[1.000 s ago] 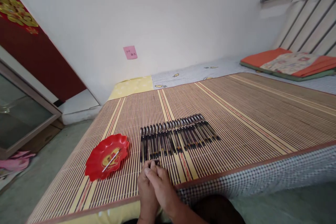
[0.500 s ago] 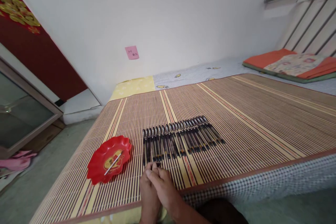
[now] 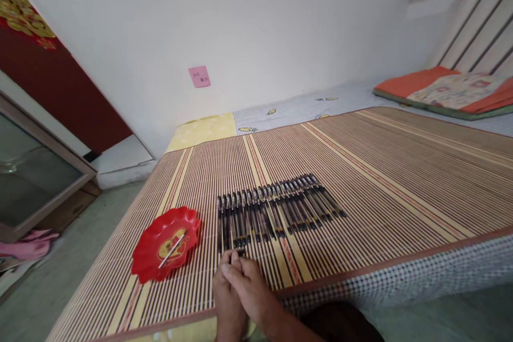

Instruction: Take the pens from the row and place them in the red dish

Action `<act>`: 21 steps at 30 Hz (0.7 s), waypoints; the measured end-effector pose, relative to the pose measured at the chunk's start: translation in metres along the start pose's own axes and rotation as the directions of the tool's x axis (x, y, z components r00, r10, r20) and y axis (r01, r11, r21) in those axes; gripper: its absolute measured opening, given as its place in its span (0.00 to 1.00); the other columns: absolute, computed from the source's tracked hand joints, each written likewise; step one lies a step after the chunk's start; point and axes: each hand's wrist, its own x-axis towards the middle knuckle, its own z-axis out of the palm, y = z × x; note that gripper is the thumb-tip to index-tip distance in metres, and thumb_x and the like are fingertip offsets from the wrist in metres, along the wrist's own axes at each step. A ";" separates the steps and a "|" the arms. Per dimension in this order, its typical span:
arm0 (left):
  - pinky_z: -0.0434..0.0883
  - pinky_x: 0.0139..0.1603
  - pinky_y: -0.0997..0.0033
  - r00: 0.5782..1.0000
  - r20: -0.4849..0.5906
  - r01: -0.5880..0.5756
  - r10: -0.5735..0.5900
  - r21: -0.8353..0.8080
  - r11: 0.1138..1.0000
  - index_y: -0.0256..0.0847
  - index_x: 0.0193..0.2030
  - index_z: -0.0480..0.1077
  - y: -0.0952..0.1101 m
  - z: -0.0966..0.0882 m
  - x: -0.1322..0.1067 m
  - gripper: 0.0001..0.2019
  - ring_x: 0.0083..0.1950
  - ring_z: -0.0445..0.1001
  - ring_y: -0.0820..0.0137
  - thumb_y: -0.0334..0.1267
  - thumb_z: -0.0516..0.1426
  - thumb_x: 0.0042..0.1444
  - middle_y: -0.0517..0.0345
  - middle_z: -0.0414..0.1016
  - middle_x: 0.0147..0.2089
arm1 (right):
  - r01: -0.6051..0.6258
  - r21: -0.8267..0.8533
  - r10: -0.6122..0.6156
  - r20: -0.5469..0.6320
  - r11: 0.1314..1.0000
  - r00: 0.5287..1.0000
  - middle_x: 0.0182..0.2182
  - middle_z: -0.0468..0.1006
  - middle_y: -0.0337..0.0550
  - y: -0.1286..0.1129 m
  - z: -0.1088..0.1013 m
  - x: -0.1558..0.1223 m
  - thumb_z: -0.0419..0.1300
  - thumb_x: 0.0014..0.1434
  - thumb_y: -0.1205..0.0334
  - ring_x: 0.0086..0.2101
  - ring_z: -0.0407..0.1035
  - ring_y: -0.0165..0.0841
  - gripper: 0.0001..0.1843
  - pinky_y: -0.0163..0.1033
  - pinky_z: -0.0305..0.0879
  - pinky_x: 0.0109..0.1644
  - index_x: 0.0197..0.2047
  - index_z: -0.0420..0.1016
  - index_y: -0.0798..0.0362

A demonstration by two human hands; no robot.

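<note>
My left hand (image 3: 227, 291) and my right hand (image 3: 253, 287) are pressed together at the mat's front edge, fingers closed. A short dark piece (image 3: 241, 251) pokes out at the fingertips; the rest of it is hidden, so I cannot make out what it is. Just beyond my fingers lies a row of several black-capped clear pens (image 3: 272, 211), side by side with caps pointing away from me. Left of my hands sits a red scalloped plate (image 3: 146, 246) with a gold heart design. In it lies one thin white stick (image 3: 170, 252) with a dark end.
A striped bamboo mat (image 3: 372, 192) covers the bed, with checked cloth (image 3: 401, 272) hanging at the front. Folded orange bedding (image 3: 417, 81) lies at the far right. A pink note (image 3: 199, 76) sticks to the wall. On the left stands a glass-panelled cabinet (image 3: 32, 165).
The view has shifted very slightly. My hands stay clasped in nearly the same place, with the dark piece at the fingertips showing a bit more. Pens and plate have not moved.
</note>
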 end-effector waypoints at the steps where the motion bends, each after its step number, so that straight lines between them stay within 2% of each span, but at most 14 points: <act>1: 0.75 0.36 0.65 1.000 0.013 -0.004 0.004 0.018 1.000 0.39 0.33 0.75 0.001 0.000 0.000 0.23 0.32 0.76 0.62 0.60 0.55 0.58 0.50 0.78 0.30 | -0.011 0.001 0.011 0.002 1.000 1.000 0.26 0.73 0.40 -0.001 0.000 -0.001 0.58 0.60 0.50 0.32 0.70 0.35 0.16 0.37 0.63 0.36 0.30 0.75 0.54; 5: 0.75 0.35 0.63 0.999 0.026 -0.024 0.023 0.068 0.997 0.39 0.35 0.76 0.003 -0.001 -0.002 0.25 0.32 0.77 0.61 0.62 0.53 0.58 0.50 0.78 0.29 | -0.007 0.013 0.007 -0.001 1.000 1.000 0.27 0.74 0.40 -0.006 -0.002 -0.004 0.59 0.59 0.50 0.33 0.70 0.35 0.15 0.37 0.64 0.38 0.31 0.75 0.54; 10: 0.75 0.33 0.65 0.999 0.045 -0.019 0.017 0.044 0.999 0.40 0.34 0.75 0.002 -0.001 -0.007 0.23 0.31 0.76 0.63 0.60 0.53 0.59 0.51 0.78 0.30 | 0.027 -0.016 -0.027 0.031 0.999 0.999 0.28 0.73 0.39 -0.011 -0.008 -0.010 0.58 0.61 0.53 0.34 0.69 0.33 0.13 0.36 0.64 0.40 0.31 0.73 0.53; 16: 0.76 0.39 0.64 1.000 0.009 -0.027 0.027 0.000 1.000 0.40 0.33 0.74 0.001 0.000 -0.008 0.24 0.35 0.77 0.61 0.62 0.55 0.57 0.52 0.77 0.29 | 0.040 -0.055 -0.035 0.093 0.998 0.995 0.28 0.70 0.38 -0.011 -0.013 -0.010 0.56 0.62 0.56 0.32 0.67 0.32 0.11 0.37 0.61 0.39 0.31 0.70 0.53; 21: 0.74 0.33 0.67 0.999 0.035 -0.006 0.008 -0.039 0.999 0.40 0.33 0.73 0.006 0.002 -0.006 0.23 0.30 0.75 0.64 0.60 0.55 0.59 0.54 0.75 0.27 | 0.039 -0.067 -0.031 0.116 0.997 0.993 0.28 0.71 0.38 -0.013 -0.013 -0.005 0.56 0.63 0.57 0.33 0.67 0.31 0.11 0.37 0.61 0.40 0.31 0.69 0.53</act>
